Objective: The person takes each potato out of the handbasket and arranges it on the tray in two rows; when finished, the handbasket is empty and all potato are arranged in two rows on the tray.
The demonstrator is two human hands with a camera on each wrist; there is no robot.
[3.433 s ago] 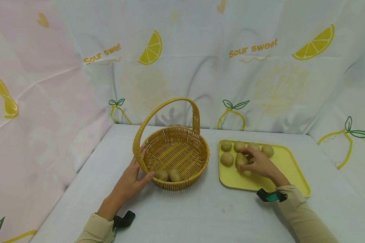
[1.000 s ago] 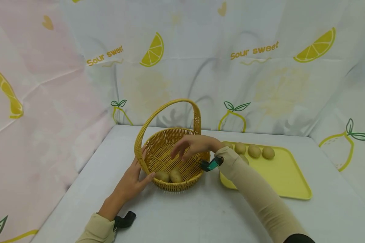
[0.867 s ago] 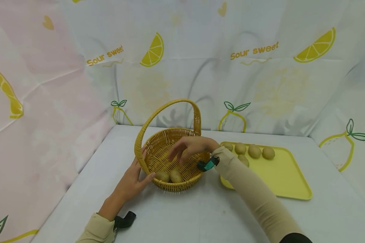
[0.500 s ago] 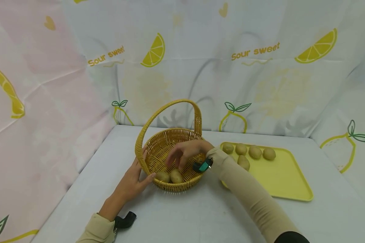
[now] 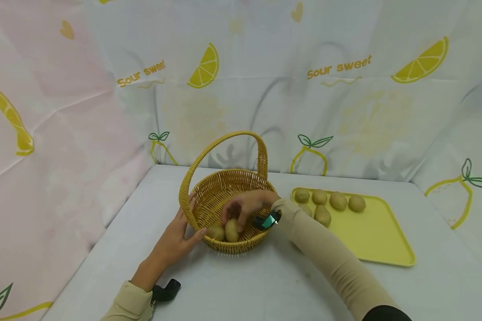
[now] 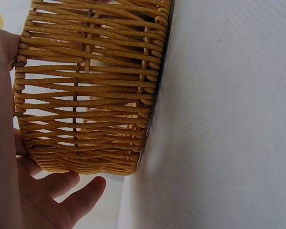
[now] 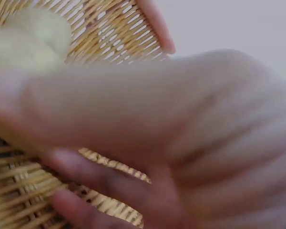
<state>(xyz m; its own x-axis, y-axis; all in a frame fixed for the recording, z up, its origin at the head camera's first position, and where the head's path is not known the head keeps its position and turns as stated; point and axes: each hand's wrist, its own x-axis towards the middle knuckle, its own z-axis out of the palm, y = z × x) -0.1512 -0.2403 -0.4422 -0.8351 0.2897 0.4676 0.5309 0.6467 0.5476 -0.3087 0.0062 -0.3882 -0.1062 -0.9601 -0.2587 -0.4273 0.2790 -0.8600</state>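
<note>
A round wicker basket (image 5: 209, 183) with a tall arched handle stands on the table, two potatoes lying near its front rim. My right hand (image 5: 251, 204) reaches into it. Thumb and fingers pinch the right-hand potato (image 5: 231, 232); the other potato (image 5: 215, 233) lies against it on the left. The right wrist view shows a blurred hand (image 7: 133, 109) beside pale potatoes (image 7: 43, 31). My left hand (image 5: 172, 238) holds the basket's left rim, its thumb over the edge. In the left wrist view some fingers (image 6: 83, 200) extend free past the woven wall (image 6: 86, 105).
A yellow tray (image 5: 373, 236) sits to the basket's right, with several potatoes (image 5: 338, 201) along its back and left side. A white cloth (image 5: 265, 285) covers the table. Printed fabric walls (image 5: 249, 107) stand behind and at the sides.
My right hand, earlier at a potato on the tray, has moved left into the basket, then lowered and taken hold of the right-hand potato there. My left hand stays at the rim.
</note>
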